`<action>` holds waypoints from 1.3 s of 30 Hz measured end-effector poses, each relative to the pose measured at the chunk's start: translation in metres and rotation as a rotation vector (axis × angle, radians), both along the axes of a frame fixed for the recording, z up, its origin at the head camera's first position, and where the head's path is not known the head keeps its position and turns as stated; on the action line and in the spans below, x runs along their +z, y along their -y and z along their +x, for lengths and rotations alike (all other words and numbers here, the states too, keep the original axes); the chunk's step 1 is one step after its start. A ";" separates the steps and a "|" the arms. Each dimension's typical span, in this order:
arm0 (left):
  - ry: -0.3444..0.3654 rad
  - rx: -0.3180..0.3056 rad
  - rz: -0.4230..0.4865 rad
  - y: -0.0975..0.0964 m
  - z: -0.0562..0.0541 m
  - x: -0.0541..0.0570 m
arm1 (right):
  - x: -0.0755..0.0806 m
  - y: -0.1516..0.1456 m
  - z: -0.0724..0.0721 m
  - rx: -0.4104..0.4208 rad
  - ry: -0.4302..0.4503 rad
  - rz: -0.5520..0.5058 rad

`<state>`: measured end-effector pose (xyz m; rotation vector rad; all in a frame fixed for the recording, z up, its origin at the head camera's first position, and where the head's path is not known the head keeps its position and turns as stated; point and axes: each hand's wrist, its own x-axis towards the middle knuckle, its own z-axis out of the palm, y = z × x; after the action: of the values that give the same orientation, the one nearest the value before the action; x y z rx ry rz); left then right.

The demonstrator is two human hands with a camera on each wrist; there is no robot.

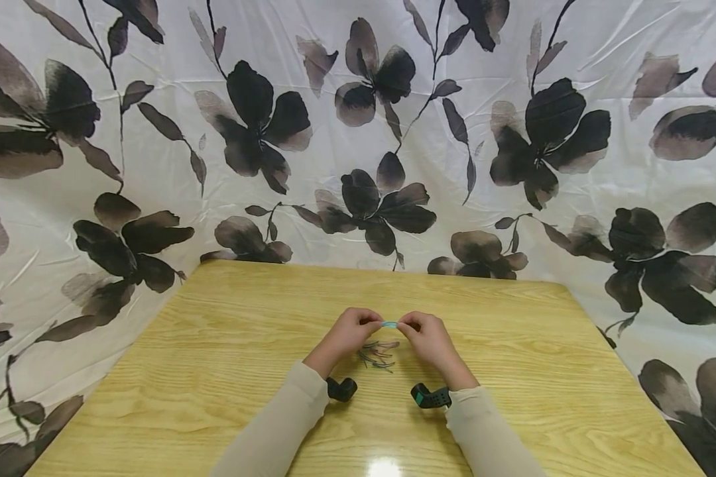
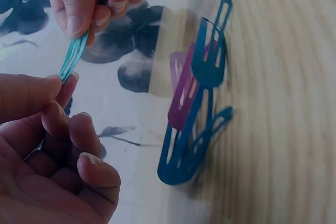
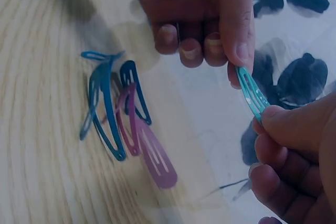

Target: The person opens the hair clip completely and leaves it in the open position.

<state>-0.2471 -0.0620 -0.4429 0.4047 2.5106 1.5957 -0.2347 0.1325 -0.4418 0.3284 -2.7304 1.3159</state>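
Both hands pinch one turquoise snap hair clip [image 3: 253, 95] between them, above the table. My left hand [image 1: 351, 331] has one end between thumb and forefinger; my right hand [image 1: 427, 336] has the other end the same way. In the left wrist view the turquoise clip [image 2: 74, 56] looks slightly bowed, its slots showing. The remaining fingers of both hands curl loosely. Below and nearer the body lies a small loose pile of snap hair clips [image 1: 379, 355]. The wrist views show blue clips [image 2: 176, 169], a magenta clip [image 2: 182, 95] and a pale pink clip [image 3: 157, 156] overlapping there.
The wood-grain table [image 1: 215, 318] extends to both sides and behind the hands. A white cloth with dark flowers [image 1: 358, 218] hangs at the back and sides. Each wrist bears a black camera mount, the left mount [image 1: 341, 389] and the right mount [image 1: 431, 396].
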 end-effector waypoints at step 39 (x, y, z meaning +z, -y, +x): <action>0.077 -0.138 0.211 0.019 0.000 -0.011 | -0.001 0.003 0.006 0.128 -0.013 -0.044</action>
<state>-0.2469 -0.0815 -0.4538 0.5186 2.2142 1.7905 -0.2288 0.1292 -0.4423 0.5136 -2.7055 1.3957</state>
